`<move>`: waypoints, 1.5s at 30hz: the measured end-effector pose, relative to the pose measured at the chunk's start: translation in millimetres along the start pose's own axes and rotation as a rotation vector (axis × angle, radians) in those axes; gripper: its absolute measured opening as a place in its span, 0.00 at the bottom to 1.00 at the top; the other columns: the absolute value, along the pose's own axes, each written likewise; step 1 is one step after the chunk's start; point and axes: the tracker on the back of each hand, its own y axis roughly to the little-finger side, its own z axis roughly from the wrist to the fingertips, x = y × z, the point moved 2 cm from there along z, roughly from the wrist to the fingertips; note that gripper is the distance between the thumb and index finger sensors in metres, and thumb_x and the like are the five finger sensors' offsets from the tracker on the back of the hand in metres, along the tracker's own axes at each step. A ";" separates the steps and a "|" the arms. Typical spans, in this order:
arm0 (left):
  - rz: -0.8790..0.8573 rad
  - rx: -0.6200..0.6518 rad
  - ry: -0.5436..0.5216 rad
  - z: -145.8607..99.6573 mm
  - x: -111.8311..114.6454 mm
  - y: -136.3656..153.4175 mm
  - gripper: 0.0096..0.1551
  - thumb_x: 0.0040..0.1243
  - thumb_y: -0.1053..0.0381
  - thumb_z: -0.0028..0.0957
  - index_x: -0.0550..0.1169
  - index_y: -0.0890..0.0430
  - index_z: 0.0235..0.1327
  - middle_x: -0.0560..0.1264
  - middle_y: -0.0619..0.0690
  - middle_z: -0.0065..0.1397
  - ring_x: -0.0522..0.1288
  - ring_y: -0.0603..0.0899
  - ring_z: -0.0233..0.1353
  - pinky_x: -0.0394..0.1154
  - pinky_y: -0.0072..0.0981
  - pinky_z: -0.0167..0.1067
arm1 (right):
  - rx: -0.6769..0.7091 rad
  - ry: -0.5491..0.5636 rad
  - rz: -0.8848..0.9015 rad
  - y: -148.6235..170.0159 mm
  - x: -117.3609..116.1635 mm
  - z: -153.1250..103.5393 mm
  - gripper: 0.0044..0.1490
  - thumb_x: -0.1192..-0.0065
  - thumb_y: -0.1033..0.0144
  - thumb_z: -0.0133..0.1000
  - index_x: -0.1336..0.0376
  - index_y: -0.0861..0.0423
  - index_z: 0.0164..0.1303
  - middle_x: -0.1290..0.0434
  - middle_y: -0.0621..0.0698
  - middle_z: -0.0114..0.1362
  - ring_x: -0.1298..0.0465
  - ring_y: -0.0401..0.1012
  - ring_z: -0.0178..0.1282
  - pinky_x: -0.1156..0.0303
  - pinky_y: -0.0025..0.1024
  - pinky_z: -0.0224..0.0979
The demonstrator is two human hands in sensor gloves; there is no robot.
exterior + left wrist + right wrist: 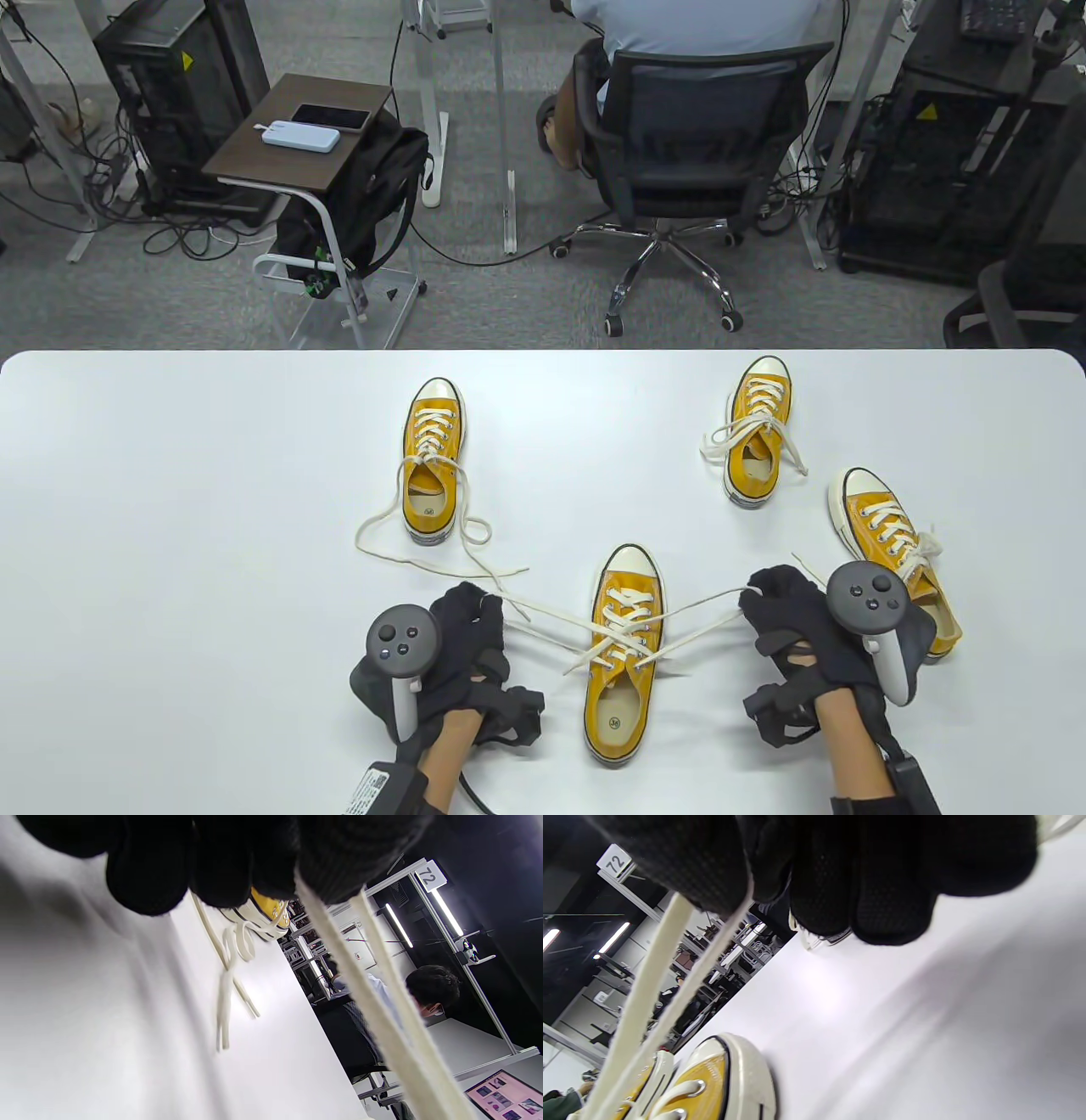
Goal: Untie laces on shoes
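**Near sneaker: bow being drawn apart, both hands on the laces**

Landmark: near sneaker [623, 652], yellow canvas, white toe cap, toe pointing away, at the table's [170, 509] near edge between the hands.

- Left hand [462, 645], just left of it, clenched on a doubled cream lace [543, 613]; the left wrist view shows two strands running out of the fist.
- Right hand [785, 624], just right of it, grips the opposite lace [704, 613], also doubled.
- Laces run taut, crossing over the eyelets. Judgement: pull outward evenly and low so the shoe stays put; whether the knot has fully slipped, cannot tell.
- Right of it, past the right hand: sneaker [895, 543], bow apparently still tied.
- Beyond, left: sneaker [433, 458], laces trailing loose.
- Beyond, right: sneaker [758, 429], laces spread loose.
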 end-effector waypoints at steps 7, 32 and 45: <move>0.007 -0.067 -0.050 5.6 -12.9 9.6 0.23 0.57 0.44 0.53 0.77 0.51 0.58 0.73 0.59 0.69 0.77 0.67 0.59 0.76 0.55 0.50 | -0.073 0.115 -0.003 12.2 14.4 1.8 0.24 0.31 0.55 0.51 0.33 0.52 0.54 0.22 0.61 0.58 0.19 0.56 0.46 0.22 0.48 0.43; 0.521 0.037 0.034 0.0 -25.2 -29.1 0.31 0.59 0.57 0.52 0.76 0.47 0.73 0.72 0.58 0.74 0.75 0.67 0.64 0.74 0.56 0.55 | -0.091 0.064 -0.185 14.8 2.8 6.3 0.29 0.35 0.71 0.53 0.33 0.60 0.66 0.21 0.63 0.63 0.18 0.57 0.47 0.22 0.49 0.43; 0.508 0.460 0.478 -77.1 15.7 -100.8 0.34 0.63 0.36 0.50 0.77 0.42 0.73 0.80 0.57 0.64 0.79 0.67 0.58 0.77 0.54 0.49 | 0.023 0.100 -0.034 -4.5 8.6 -4.9 0.30 0.35 0.58 0.53 0.32 0.57 0.64 0.21 0.62 0.61 0.19 0.56 0.46 0.22 0.48 0.43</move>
